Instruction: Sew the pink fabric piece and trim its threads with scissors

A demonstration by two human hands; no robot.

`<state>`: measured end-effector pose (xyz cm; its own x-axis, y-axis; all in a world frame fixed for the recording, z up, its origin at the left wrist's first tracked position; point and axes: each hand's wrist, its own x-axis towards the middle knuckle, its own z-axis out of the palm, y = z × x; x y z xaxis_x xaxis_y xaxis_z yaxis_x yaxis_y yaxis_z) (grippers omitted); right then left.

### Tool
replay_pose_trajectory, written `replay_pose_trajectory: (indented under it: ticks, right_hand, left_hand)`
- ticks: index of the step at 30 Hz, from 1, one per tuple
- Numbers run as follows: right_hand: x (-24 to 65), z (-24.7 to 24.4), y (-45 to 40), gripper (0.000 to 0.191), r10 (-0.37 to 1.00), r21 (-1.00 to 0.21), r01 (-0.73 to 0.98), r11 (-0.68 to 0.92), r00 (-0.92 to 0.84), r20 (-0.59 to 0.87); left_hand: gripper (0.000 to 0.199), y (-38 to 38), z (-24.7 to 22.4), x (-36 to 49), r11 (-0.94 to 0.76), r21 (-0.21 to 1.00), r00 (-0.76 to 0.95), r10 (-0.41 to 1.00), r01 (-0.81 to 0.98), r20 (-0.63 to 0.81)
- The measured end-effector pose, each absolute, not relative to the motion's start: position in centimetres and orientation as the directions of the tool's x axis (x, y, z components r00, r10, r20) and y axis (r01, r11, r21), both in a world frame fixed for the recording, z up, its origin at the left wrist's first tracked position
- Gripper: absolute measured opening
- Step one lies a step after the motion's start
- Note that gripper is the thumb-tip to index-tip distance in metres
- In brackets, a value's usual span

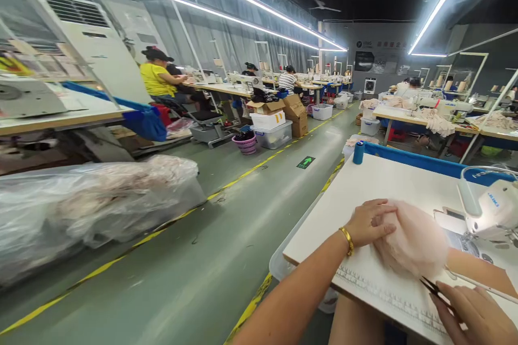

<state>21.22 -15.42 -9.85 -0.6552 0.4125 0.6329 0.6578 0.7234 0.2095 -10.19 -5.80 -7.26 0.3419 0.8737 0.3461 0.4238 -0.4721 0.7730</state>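
Observation:
My left hand (370, 221), with a gold bracelet at the wrist, holds the upper left edge of a pale pink piece of fabric (421, 237) between thumb and fingers. The fabric is bunched, sheer and slightly blurred, and lies over the white sewing table (380, 183). In my right hand (477, 310) are black thread snips (435, 290), their thin points at the fabric's lower edge. A printed ruler scale (388, 294) runs along the table's near edge. To the right stands a white sewing machine (493, 205), partly cut off by the frame.
A blue thread spool (358, 152) stands at the table's far corner. Left of the table runs a green aisle (243, 226) with yellow-black edge tape. Large plastic-wrapped bundles (121, 205) lie across it. A person in yellow (156, 81) and others sit at sewing stations beyond.

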Motion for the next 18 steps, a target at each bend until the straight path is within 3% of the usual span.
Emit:
replay_pose_trajectory:
  ticks: [5, 8, 10, 14, 18]
  right_hand:
    - [24.3, -10.0, -16.3, 0.024, 0.561, 0.075, 0.737, 0.672, -0.572, 0.599]
    - [25.3, -10.4, -16.1, 0.022, 0.591, 0.068, 0.741, 0.668, -0.584, 0.556]
    - [25.6, -10.8, -15.8, 0.021, 0.602, 0.062, 0.748, 0.661, -0.578, 0.551]
    - [25.0, -11.4, -15.4, 0.019, 0.637, -0.007, 0.769, 0.639, -0.524, 0.565]
    - [24.9, -11.2, -15.0, 0.016, 0.682, -0.058, 0.787, 0.615, -0.494, 0.539]
  left_hand:
    - [0.063, -6.9, -6.0, -10.2, -0.578, 0.689, 0.370, 0.814, 0.437, 0.448]
    - [0.065, -7.2, -5.4, -9.5, -0.686, 0.557, 0.467, 0.727, 0.468, 0.503]
    - [0.063, -7.1, -5.3, -9.0, -0.712, 0.488, 0.540, 0.702, 0.505, 0.465]
    - [0.057, -6.9, -5.2, -8.6, -0.639, 0.568, 0.560, 0.756, 0.518, 0.340]
    - [0.057, -7.2, -4.1, -8.9, -0.577, 0.651, 0.511, 0.798, 0.493, 0.319]
